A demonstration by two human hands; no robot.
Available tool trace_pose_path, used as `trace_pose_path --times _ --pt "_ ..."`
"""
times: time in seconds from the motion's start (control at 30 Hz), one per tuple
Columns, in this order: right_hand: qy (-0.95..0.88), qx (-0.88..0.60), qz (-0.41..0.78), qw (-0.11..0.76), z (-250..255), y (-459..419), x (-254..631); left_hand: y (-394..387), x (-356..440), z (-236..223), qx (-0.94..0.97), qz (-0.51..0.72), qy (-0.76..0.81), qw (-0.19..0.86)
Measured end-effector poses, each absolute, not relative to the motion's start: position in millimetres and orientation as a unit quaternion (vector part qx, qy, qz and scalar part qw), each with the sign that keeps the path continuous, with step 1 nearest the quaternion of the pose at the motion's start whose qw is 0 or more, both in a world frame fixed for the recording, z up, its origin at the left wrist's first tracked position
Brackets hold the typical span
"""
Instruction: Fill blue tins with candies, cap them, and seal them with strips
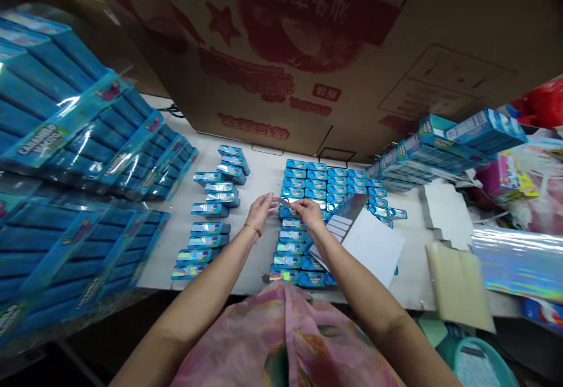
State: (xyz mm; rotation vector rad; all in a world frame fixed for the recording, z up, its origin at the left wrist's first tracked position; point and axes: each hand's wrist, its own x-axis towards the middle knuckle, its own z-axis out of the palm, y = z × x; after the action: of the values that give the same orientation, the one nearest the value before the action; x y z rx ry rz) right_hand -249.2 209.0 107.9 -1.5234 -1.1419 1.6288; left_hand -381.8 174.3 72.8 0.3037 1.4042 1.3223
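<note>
Boxes of glossy blue card (292, 236) stand in close rows on a white bench (258, 258) as the right hand (310, 212), fingers pinched, holds a small thin strip (285, 202) above them. At nine o'clock, the left hand (263, 209) curls loosely; whether it grips is unclear. A flat white sheet (373, 243) lies at four o'clock.

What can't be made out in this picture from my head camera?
- Small piece between the left hand and right hand: head view, too small and blurred to identify.
- Some blue boxes: head view, covered by the white sheet and right forearm.
- Teal container: head view, cut off by the bottom edge.
- Wrapped packs: head view, cut off by the left edge.
</note>
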Motion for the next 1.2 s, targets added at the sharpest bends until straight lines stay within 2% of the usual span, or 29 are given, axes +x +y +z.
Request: trace_pose_path --times 0.17,0.3,0.43,0.63,0.8,1.03,1.13,1.2 --pt "-0.425 -0.599 0.606 0.307 95 209 -252 175 -379 67 0.164 0.562 0.593 0.552" --pt "-0.472 -0.657 0.509 0.293 74 215 -256 184 -380 52 0.177 0.578 0.616 0.505" --pt "-0.551 -0.698 0.394 0.233 62 223 -259 194 -381 36 0.154 0.581 0.631 0.491" --pt "-0.613 -0.711 0.309 0.152 65 227 -265 200 -381 19 0.171 0.576 0.636 0.484" --pt "-0.687 -0.694 0.205 0.065 73 223 -263 201 -378 9 0.187 0.563 0.649 0.476" --pt "-0.845 -0.520 0.088 -0.092 84 205 -252 195 -370 10 0.365 0.471 0.714 0.367" --pt "-0.841 -0.518 0.104 -0.113 99 206 -241 190 -375 13 0.441 0.417 0.729 0.315" --pt "-0.841 -0.524 0.107 -0.078 116 211 -217 185 -380 18 0.448 0.409 0.735 0.303"
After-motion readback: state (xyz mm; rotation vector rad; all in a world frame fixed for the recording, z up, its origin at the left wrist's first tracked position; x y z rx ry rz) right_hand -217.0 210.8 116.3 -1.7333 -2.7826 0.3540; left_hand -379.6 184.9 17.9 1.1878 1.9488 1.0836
